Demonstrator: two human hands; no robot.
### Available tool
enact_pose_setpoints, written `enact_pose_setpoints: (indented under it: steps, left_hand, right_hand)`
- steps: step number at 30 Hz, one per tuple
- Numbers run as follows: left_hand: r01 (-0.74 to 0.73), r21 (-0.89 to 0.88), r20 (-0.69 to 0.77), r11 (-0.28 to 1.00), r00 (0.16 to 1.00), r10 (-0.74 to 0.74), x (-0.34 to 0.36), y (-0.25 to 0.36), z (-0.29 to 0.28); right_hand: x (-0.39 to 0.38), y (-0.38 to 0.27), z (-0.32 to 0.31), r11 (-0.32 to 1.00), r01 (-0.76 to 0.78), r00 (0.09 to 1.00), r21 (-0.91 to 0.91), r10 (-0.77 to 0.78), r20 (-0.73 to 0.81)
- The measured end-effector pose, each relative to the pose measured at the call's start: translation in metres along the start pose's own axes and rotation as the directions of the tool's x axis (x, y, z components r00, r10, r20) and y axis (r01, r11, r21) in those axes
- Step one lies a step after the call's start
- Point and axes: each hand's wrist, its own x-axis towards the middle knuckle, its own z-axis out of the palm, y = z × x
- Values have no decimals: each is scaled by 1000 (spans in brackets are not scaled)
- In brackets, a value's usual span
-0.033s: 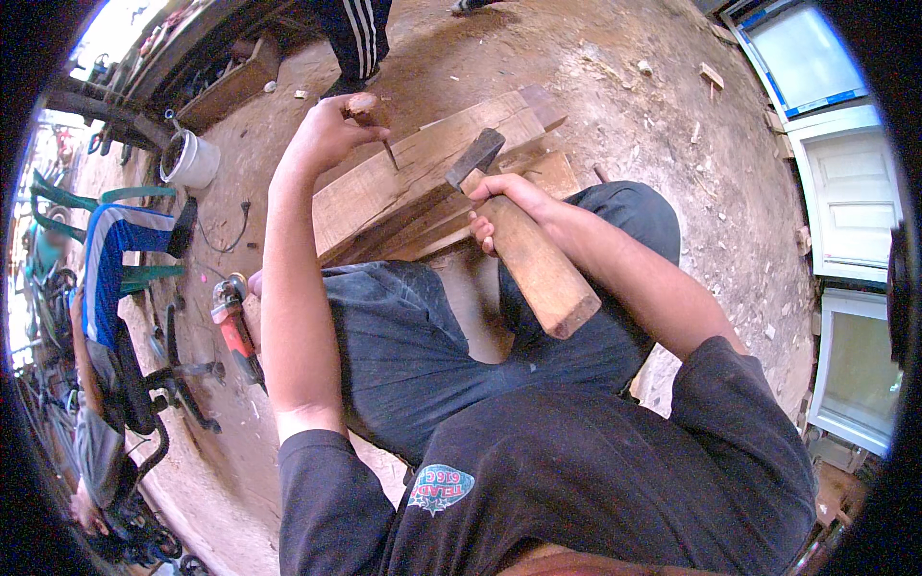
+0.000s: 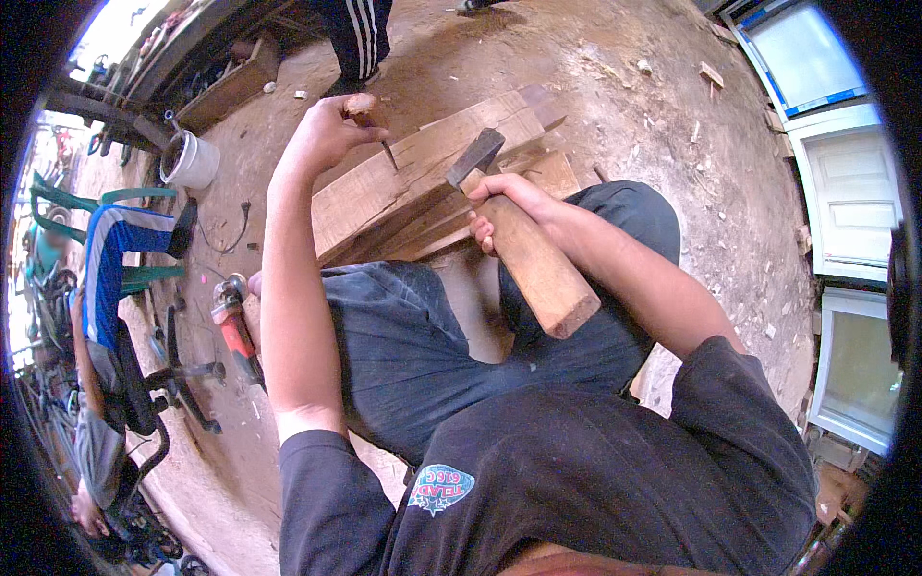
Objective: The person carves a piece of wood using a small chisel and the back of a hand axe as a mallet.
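My left hand [image 2: 327, 139] is closed around a chisel [image 2: 390, 156]. The rounded end of its handle shows above my fist, and its thin dark blade slants down to the face of a thick wooden beam [image 2: 351, 204]. My fingers hide the rest of the handle. In my right hand [image 2: 519, 197] is a hammer [image 2: 543, 264], gripped close below its dark metal head. The head is over the beam, right of the chisel, and the broad wooden handle points back over my lap. The beam lies slantwise in front of my knees, beside more wood pieces [image 2: 552, 173].
A red angle grinder [image 2: 233, 331] is at my left, with a white bucket [image 2: 192, 161] beyond it. Someone in striped trousers [image 2: 355, 38] stands ahead; another person [image 2: 106, 254] sits at far left. White panelled frames [image 2: 850, 202] line the right side. Wood shavings litter the floor.
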Motion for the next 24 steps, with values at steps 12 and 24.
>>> enact_pose_setpoints:
  steps: [12, 24]
  left_hand:
    - [-43, -92, 66, 995, 997, 49, 7, -20, 4]
    - [35, -17, 43, 999, 998, -35, 2, 2, 5]
  right_hand:
    - [-5, -1, -1, 999, -4, 999, 32, 3, 35]
    - [-5, -4, -5, 1000, -18, 998, -2, 19, 56]
